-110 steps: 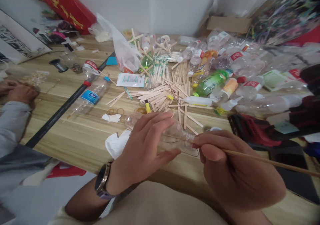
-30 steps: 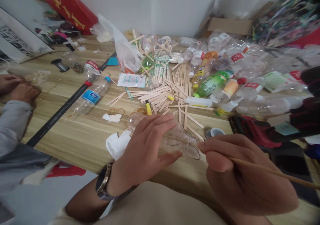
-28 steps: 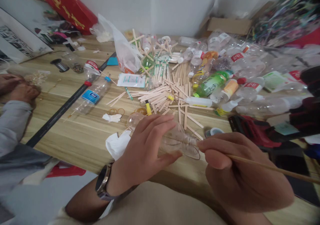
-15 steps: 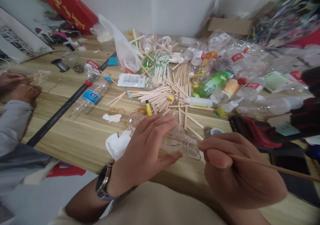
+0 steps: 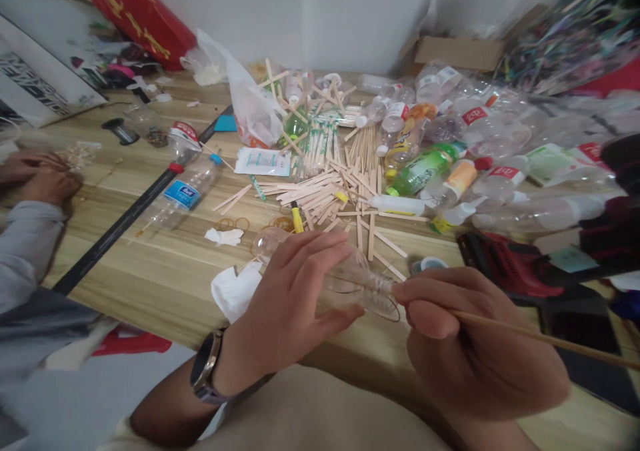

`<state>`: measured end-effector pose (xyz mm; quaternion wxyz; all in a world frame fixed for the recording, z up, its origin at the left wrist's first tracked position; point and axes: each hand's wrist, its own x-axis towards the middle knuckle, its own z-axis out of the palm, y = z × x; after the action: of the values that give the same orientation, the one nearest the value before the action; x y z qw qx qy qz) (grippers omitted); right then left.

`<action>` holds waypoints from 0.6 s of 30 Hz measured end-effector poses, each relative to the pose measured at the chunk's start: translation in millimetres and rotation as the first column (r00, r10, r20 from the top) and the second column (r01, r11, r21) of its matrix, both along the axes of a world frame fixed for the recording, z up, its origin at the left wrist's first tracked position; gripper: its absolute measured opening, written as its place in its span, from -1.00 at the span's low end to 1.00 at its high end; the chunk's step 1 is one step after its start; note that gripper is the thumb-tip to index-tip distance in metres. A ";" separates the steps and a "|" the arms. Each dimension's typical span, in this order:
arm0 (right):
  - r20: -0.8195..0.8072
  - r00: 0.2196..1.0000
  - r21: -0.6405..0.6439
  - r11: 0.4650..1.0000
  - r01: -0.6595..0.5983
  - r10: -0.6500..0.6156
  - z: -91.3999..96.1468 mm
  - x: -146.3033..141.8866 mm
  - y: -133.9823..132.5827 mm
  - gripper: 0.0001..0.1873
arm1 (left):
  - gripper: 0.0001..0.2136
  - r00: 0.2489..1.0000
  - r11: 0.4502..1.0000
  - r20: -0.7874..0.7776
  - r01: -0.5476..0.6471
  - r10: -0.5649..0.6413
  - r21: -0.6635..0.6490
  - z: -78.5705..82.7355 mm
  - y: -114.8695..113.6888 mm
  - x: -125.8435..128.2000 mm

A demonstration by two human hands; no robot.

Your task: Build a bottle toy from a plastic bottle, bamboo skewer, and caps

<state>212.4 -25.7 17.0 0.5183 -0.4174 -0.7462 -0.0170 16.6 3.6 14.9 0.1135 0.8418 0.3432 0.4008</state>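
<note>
My left hand (image 5: 300, 297) is closed over a clear plastic bottle (image 5: 345, 281) that lies on its side, its open neck pointing right. A thin wooden stick (image 5: 530, 337) is pinched between the thumb and fingers of my right hand (image 5: 470, 337), right at the bottle's mouth. The stick's far part is hidden by my fingers. A dark thin loop (image 5: 393, 315), perhaps a rubber band, hangs out at the neck and runs back inside the bottle. White crumpled tissue (image 5: 235, 291) lies beside my left wrist.
Flat wooden sticks (image 5: 320, 194) are heaped mid-table. Many plastic bottles (image 5: 425, 167) crowd the right, near a red and black power tool (image 5: 520, 264). A blue-labelled bottle (image 5: 183, 194) lies left by a black strip (image 5: 117, 227). Another person's hands (image 5: 47, 181) work at the far left.
My right hand with the stick has shifted very slightly left, closer to the bottle's neck. The left hand and bottle stay almost still.
</note>
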 end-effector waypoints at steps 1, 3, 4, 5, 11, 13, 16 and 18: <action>0.013 1.000 0.023 1.000 0.004 -0.004 0.6 -0.3 0.4 -0.78 | -0.50 1.000 1.000 -0.001 0.000 0.000 0.001 -0.2 0.0 0.1; 0.043 0.999 0.052 0.999 0.008 -0.010 3.0 -0.8 1.4 -0.77 | -0.51 1.000 1.000 -0.004 0.001 -0.001 0.002 -0.5 -0.1 0.1; 0.064 0.998 0.045 0.999 0.001 -0.004 4.6 -1.0 1.7 -0.76 | -0.51 1.000 1.000 -0.004 0.002 -0.002 0.004 -0.6 -0.2 0.0; 0.079 0.997 0.036 0.999 -0.006 0.003 6.4 -1.3 1.8 -0.76 | -0.50 1.000 1.000 -0.005 0.004 -0.004 0.004 -0.7 -0.3 0.0; 0.124 0.992 0.027 0.999 -0.023 0.020 18.0 -4.4 2.9 -0.75 | -0.50 1.000 1.000 -0.009 0.006 -0.006 0.003 -0.7 -0.7 -0.7; 0.125 0.992 0.003 1.000 -0.030 0.029 21.1 -5.4 3.9 -0.73 | -0.51 1.000 1.000 -0.004 0.002 -0.002 -0.003 -0.7 -0.7 -0.7; 0.116 0.993 -0.032 0.999 -0.027 0.031 23.4 -4.9 4.8 -0.71 | -0.51 1.000 1.000 0.006 -0.003 0.003 -0.013 -0.4 -0.9 -0.2; 0.123 0.992 -0.049 0.999 -0.014 0.020 24.0 -3.5 5.1 -0.72 | -0.51 1.000 1.000 0.010 0.000 0.000 -0.016 0.0 -1.0 0.4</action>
<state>208.9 -20.6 41.0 0.4610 -0.4217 -0.7805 -0.0205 17.0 2.7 14.9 0.1220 0.8389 0.3460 0.4020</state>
